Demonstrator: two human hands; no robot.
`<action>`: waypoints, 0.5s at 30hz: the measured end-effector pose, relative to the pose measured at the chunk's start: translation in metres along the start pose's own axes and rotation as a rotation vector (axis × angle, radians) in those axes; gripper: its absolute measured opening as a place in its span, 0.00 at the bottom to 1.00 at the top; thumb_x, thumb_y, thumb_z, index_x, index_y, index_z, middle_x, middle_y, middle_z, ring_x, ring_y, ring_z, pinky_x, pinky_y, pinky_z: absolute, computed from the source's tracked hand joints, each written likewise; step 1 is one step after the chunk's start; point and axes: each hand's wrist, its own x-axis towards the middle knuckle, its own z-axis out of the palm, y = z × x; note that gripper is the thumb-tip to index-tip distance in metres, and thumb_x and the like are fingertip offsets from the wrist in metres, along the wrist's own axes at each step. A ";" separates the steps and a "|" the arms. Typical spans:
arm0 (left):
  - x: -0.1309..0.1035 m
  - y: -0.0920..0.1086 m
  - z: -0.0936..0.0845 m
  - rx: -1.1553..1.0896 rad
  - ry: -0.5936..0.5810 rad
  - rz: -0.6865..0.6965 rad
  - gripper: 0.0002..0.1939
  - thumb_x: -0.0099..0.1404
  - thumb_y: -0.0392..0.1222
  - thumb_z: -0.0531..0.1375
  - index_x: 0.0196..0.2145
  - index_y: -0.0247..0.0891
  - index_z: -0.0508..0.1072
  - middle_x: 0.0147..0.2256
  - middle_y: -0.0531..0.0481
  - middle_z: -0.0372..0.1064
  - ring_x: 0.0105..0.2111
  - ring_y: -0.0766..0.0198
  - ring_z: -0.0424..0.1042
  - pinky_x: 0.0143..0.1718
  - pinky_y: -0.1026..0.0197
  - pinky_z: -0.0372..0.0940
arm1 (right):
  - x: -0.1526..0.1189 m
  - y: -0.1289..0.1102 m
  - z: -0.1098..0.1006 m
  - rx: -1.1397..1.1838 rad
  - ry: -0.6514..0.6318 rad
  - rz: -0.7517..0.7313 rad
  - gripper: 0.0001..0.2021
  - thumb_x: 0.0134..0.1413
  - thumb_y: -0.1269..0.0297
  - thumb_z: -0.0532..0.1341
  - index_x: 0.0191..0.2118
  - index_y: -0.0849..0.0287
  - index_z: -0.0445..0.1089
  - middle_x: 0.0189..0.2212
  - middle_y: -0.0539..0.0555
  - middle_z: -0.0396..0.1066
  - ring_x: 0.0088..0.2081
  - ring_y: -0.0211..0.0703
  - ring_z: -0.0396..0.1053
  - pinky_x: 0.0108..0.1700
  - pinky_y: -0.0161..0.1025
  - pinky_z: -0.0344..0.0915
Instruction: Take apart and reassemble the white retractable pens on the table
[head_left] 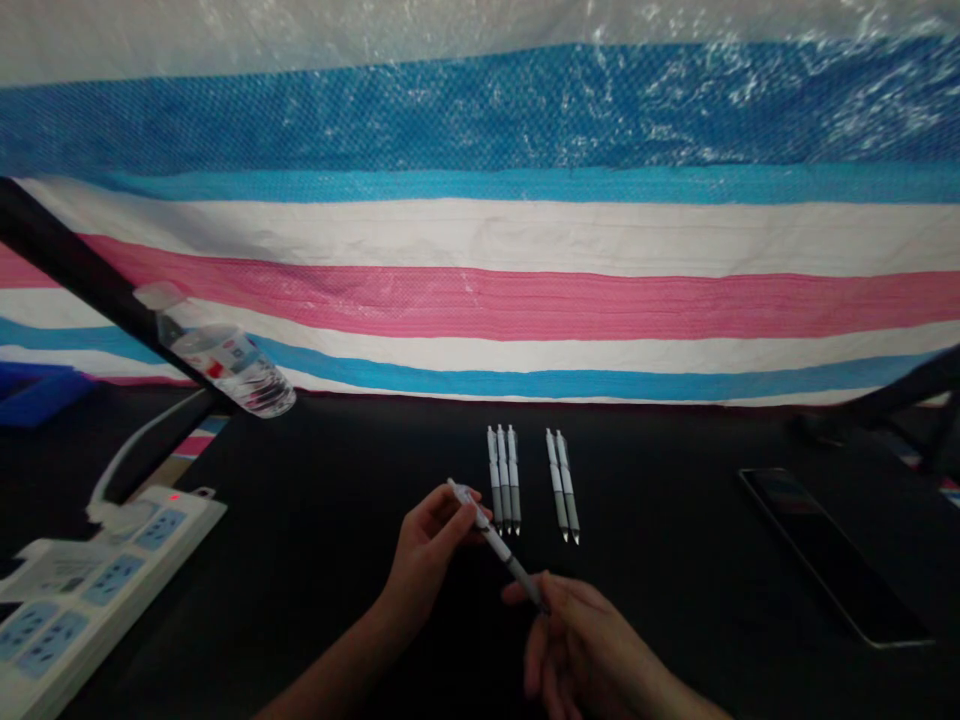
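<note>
A white and grey click pen is held slantwise between both hands above the black table. My left hand pinches its upper, clicker end between thumb and fingers. At the lower grey end, the thumb and fingertips of my right hand are closed on it; the tip itself is hidden there. Just beyond my hands, three matching pens lie side by side, tips toward me. To their right, two more pens lie together in the same direction.
A white power strip with a plugged-in adapter and cable lies at the left. Behind it stands a clear water bottle. On the right lies a black phone-like slab. A striped plastic sheet hangs along the table's back edge.
</note>
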 end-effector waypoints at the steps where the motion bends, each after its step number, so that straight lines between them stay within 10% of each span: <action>1: 0.000 0.000 0.000 0.001 0.002 0.001 0.12 0.60 0.48 0.72 0.36 0.37 0.80 0.31 0.49 0.79 0.33 0.62 0.76 0.35 0.65 0.72 | 0.000 0.000 0.000 -0.010 -0.005 -0.020 0.28 0.50 0.37 0.67 0.40 0.58 0.62 0.20 0.50 0.77 0.14 0.36 0.70 0.13 0.26 0.53; 15: -0.001 0.001 0.001 -0.013 0.006 -0.001 0.13 0.59 0.48 0.72 0.36 0.36 0.80 0.32 0.48 0.79 0.33 0.63 0.76 0.34 0.65 0.71 | -0.001 0.000 0.000 -0.029 0.010 -0.062 0.27 0.50 0.36 0.66 0.33 0.58 0.62 0.17 0.49 0.73 0.11 0.33 0.66 0.12 0.25 0.50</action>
